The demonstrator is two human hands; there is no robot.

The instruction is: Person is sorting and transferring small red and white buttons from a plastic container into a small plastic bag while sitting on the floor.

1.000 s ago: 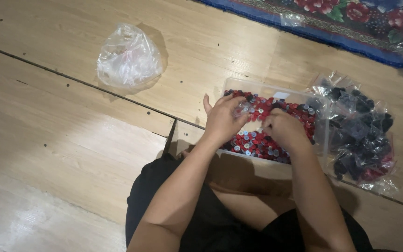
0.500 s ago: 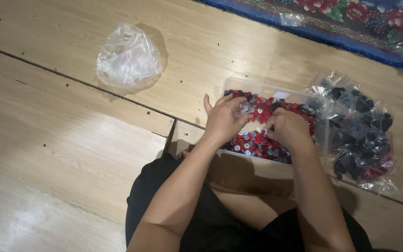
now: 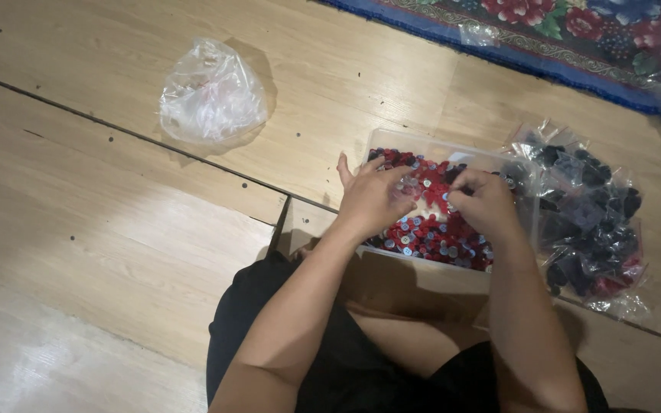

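Floorboards (image 3: 116,199) of pale wood fill most of the view, with a dark seam running from the left edge toward the person's knees, and a floral rug (image 3: 575,38) with a blue border lies along the far right. On the far left of the floor sits a crumpled clear plastic bag (image 3: 210,93), well apart from the work. To the right, a second clear bag of dark pieces (image 3: 587,218) lies touching the right side of a clear plastic tray (image 3: 392,141), whose long axis runs left to right just beyond the person's lap. The tray holds a heap of small red and blue pieces (image 3: 430,233). Both hands hover over that heap, close together: the left hand (image 3: 369,200) on the left part, thumb raised and fingers curled downward, the right hand (image 3: 483,203) on the right part, fingers bent in. Each grip seems pinched on something small between the fingertips, but whether either truly holds a piece cannot be told. The pieces lie directly under and just beyond both hands, equally near to each.
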